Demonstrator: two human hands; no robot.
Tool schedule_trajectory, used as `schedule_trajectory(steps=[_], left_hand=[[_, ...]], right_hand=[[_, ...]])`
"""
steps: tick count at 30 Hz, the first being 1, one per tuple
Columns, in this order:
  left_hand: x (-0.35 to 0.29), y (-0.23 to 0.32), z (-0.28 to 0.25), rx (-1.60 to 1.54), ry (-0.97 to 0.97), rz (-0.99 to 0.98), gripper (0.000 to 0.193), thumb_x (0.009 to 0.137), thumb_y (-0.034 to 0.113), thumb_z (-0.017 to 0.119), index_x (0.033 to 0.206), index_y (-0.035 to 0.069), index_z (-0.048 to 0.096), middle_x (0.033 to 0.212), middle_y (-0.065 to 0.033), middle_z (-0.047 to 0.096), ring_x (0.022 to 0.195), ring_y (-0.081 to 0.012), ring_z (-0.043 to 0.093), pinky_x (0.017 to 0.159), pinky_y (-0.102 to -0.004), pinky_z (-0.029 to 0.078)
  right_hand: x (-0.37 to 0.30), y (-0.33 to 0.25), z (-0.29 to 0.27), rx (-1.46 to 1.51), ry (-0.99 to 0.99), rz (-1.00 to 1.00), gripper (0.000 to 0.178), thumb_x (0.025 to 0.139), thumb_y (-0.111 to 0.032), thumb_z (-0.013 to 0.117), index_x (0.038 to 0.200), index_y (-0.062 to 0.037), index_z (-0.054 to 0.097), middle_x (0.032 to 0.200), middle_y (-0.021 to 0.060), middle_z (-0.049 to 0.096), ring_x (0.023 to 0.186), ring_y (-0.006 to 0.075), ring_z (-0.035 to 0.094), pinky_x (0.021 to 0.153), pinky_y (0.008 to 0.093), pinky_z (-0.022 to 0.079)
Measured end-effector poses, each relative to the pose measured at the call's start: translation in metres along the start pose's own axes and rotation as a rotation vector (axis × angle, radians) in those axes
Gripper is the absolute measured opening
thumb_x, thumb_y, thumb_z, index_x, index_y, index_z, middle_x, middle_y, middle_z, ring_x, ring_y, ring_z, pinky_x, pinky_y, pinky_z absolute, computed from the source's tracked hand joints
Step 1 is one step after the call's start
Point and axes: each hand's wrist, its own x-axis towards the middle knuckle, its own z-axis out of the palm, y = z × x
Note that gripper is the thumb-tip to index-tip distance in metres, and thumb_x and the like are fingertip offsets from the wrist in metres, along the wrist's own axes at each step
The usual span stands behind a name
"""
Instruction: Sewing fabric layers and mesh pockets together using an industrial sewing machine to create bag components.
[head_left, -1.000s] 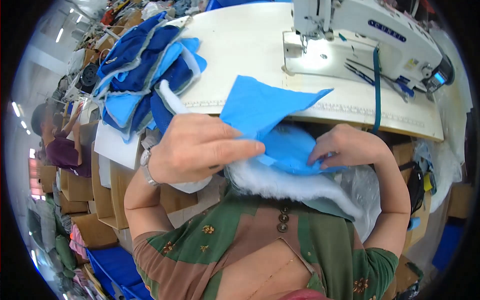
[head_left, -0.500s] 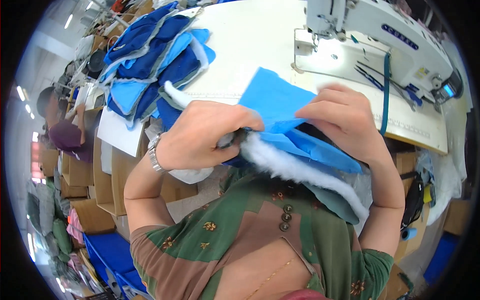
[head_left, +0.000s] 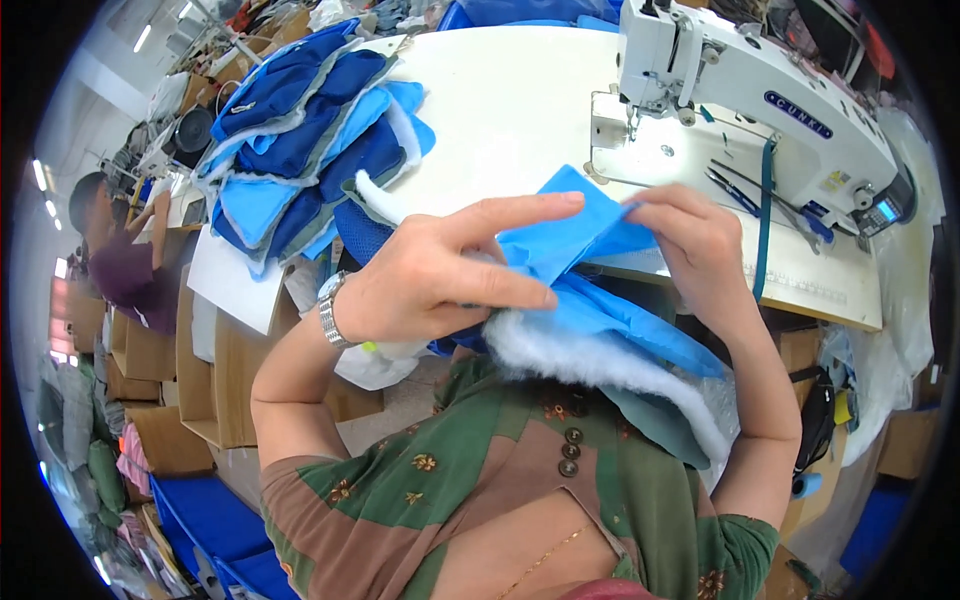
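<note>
Pinching blue cloth in its grip, the right hand seemingly steadies it; the left hand spreads its grip wide.

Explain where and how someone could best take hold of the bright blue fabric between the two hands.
Probably pinch the blue fabric by its pointed top corner, coming from the far side, over the table: that thin tip juts beyond the left hand, while the right hand pinches its right edge.
</note>
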Motion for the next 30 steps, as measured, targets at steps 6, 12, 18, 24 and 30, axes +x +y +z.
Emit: schedule_trajectory(steps=[6, 12, 18, 24, 30], left_hand=[[0.006, 0.015, 0.007, 0.219, -0.114, 0.259, 0.026, 0.075, 0.005, 0.069, 0.101, 0.01, 0.069, 0.117, -0.0125, 0.069, 0.074, -0.0208, 0.066, 0.059, -0.0286, 0.054], [-0.006, 0.022, 0.006, 0.331, 0.008, -0.095, 0.036, 0.068, -0.003, 0.069, 0.102, 0.008, 0.071, 0.102, -0.0106, 0.072, 0.081, -0.0283, 0.069, 0.069, -0.0342, 0.055], [-0.001, -0.001, -0.009, 0.601, 0.196, -0.102, 0.029, 0.07, 0.006, 0.074, 0.098, 0.009, 0.067, 0.08, -0.0067, 0.067, 0.085, -0.0267, 0.066, 0.066, -0.0384, 0.051], [0.019, -0.031, -0.009, 0.21, 0.113, -0.182, 0.022, 0.073, 0.004, 0.07, 0.095, 0.002, 0.065, 0.082, -0.0103, 0.065, 0.07, -0.0232, 0.062, 0.061, -0.0298, 0.047], [0.032, -0.04, 0.0, -0.107, 0.079, -0.255, 0.024, 0.075, 0.005, 0.064, 0.098, 0.001, 0.062, 0.071, -0.0045, 0.053, 0.062, -0.0097, 0.047, 0.057, -0.026, 0.04]], right_hand=[[0.085, 0.016, 0.07, -0.02, 0.047, -0.425, 0.012, 0.073, -0.011, 0.065, 0.082, -0.0124, 0.073, 0.088, 0.0034, 0.071, 0.092, 0.0229, 0.067, 0.081, 0.0354, 0.053], [0.109, -0.031, 0.097, 0.003, 0.067, -0.545, 0.011, 0.079, -0.021, 0.064, 0.073, -0.0131, 0.069, 0.078, 0.004, 0.065, 0.089, 0.0203, 0.065, 0.079, 0.0386, 0.05], [0.05, -0.029, -0.008, 0.448, -0.391, 0.064, 0.047, 0.084, -0.042, 0.072, 0.101, 0.0019, 0.071, 0.094, 0.0165, 0.069, 0.086, 0.0345, 0.066, 0.076, 0.0397, 0.051], [0.032, -0.042, -0.044, 0.13, -0.757, 0.572, 0.038, 0.079, -0.015, 0.074, 0.114, -0.0009, 0.067, 0.099, 0.0175, 0.07, 0.085, 0.0297, 0.068, 0.077, 0.0365, 0.052], [0.012, -0.015, -0.031, 0.317, -0.436, 0.635, 0.036, 0.078, -0.002, 0.069, 0.114, -0.0011, 0.065, 0.099, 0.0142, 0.069, 0.095, 0.0243, 0.068, 0.084, 0.0347, 0.053]])
